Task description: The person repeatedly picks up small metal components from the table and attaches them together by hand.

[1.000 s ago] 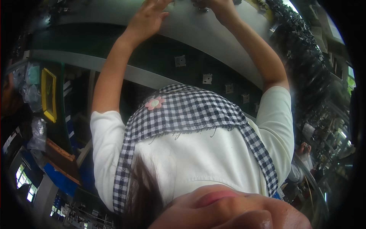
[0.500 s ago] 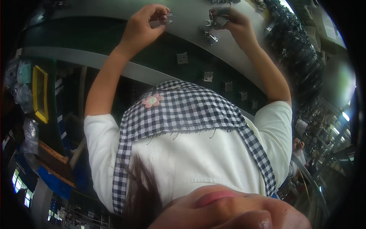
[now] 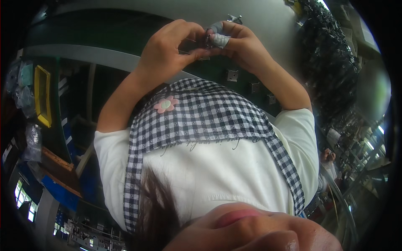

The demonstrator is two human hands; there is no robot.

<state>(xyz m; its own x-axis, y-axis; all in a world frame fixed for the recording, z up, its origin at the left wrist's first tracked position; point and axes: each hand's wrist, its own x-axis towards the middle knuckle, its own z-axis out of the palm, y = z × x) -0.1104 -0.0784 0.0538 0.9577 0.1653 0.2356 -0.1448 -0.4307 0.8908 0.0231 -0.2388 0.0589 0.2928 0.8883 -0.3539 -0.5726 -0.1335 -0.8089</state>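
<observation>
My left hand (image 3: 165, 48) and my right hand (image 3: 245, 46) meet above the near edge of the work surface. Between their fingertips is a small shiny metal part (image 3: 208, 40), mostly covered by the fingers. Whether it is one piece or two fitted together, I cannot tell. Grey-white wraps cover the thumb and a finger of my right hand. Just beyond that hand, a small metal bracket (image 3: 235, 19) lies on the pale grey surface (image 3: 268, 21). Nearer to me, square metal plates (image 3: 232, 75) sit in a spaced row on a dark green strip (image 3: 104, 35).
To the right rises a large heap of dark metal parts (image 3: 326, 50). On the left are a yellow frame (image 3: 42, 96) and clear plastic bags (image 3: 26, 98). Another person's hand (image 3: 329, 155) shows at the far right, past my arm.
My hands, apart before with small metal pieces in each, have come together and closer to my body. Metal pieces that lay beside my right hand are now largely hidden or shifted.
</observation>
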